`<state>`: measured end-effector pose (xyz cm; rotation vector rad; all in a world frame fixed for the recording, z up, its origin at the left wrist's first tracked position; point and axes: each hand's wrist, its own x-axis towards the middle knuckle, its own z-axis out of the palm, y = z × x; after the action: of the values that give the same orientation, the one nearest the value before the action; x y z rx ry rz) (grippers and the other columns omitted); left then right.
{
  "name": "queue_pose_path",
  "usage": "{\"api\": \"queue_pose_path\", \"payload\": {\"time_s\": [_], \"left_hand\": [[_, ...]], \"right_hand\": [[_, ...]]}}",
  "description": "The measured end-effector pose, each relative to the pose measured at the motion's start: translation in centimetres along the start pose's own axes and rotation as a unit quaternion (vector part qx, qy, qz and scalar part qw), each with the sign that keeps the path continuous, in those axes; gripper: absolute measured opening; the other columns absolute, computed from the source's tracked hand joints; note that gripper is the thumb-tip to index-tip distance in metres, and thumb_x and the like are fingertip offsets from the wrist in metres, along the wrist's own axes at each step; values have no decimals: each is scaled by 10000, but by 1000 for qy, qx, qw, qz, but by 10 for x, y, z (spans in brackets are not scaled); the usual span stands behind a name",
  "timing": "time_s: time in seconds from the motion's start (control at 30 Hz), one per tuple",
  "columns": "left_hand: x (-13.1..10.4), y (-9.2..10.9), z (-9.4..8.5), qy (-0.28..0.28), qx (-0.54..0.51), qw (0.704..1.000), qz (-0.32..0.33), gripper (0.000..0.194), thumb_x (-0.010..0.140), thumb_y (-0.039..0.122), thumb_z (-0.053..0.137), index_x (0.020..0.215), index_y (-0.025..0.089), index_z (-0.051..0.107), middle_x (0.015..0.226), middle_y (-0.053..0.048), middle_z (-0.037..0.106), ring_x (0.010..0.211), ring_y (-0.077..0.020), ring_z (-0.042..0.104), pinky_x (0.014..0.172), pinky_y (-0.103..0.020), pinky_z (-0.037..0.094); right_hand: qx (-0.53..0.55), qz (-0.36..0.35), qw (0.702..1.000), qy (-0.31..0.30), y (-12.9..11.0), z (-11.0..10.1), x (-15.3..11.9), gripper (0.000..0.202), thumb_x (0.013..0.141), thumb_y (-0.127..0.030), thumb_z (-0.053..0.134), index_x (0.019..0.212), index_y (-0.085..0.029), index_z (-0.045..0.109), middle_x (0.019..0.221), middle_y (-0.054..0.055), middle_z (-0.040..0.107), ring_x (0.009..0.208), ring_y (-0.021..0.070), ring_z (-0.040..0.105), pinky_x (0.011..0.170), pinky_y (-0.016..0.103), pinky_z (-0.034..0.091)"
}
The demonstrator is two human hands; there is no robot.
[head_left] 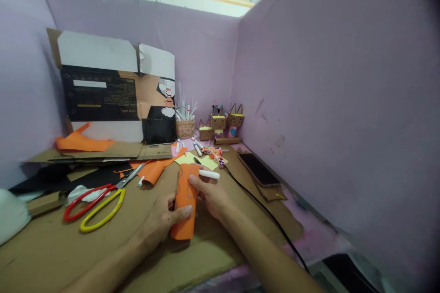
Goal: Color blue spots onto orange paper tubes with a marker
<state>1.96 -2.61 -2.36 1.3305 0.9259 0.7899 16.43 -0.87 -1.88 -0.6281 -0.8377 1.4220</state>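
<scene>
An orange paper tube (185, 197) with dark rounded outlines drawn near its top is held between my two hands over the cardboard. My left hand (168, 215) is closed around its lower left side, thumb across the front. My right hand (208, 192) grips its upper right side, with the thumb on the front. A white marker (209, 174) also sits in my right hand, sticking out to the right behind the thumb. Its tip is hidden. Scissors (118, 187) with red and yellow handles lie to the left, near orange paper scraps (153, 172).
A patterned glue gun (218, 156) lies beyond the tube, its black cord (264, 208) running toward the front right. A phone (259, 170) rests by the right wall. Cardboard cat figures (218, 122) and a marker basket (185, 129) stand behind. A flattened box (103, 91) leans at the back left.
</scene>
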Motion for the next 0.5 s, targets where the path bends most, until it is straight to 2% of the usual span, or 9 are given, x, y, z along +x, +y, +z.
{"api": "queue_pose_path", "payload": {"time_s": [0.1,0.2,0.3,0.5], "left_hand": [[0,1,-1,8,-57,998,-18,454,584,439,776,883,128,634,777,-64,682,725,-210,611,672,-310,481],[-1,5,2,27,-84,996,-9,478,577,373,780,955,130,615,829,-61,679,765,-202,610,681,-296,481],[0,7,4,47,-82,995,5,469,548,345,780,921,124,601,824,-51,663,761,-193,598,679,-289,473],[12,6,1,85,-40,994,58,407,568,323,727,900,138,582,836,-51,657,827,-227,598,755,-331,474]], "right_hand": [[-43,-12,998,53,-9,-4,5,401,592,-430,815,888,-195,681,729,5,723,617,148,653,576,253,511],[-91,-73,984,132,-29,-10,11,471,597,-545,778,880,-177,700,670,22,722,570,144,646,570,258,504],[-145,-131,973,123,-41,-13,11,474,676,-600,697,848,-159,719,583,16,677,508,140,609,531,269,492],[-246,-252,931,93,-25,-15,-8,256,812,-433,649,850,-180,672,563,-39,596,522,118,568,539,250,465]]}}
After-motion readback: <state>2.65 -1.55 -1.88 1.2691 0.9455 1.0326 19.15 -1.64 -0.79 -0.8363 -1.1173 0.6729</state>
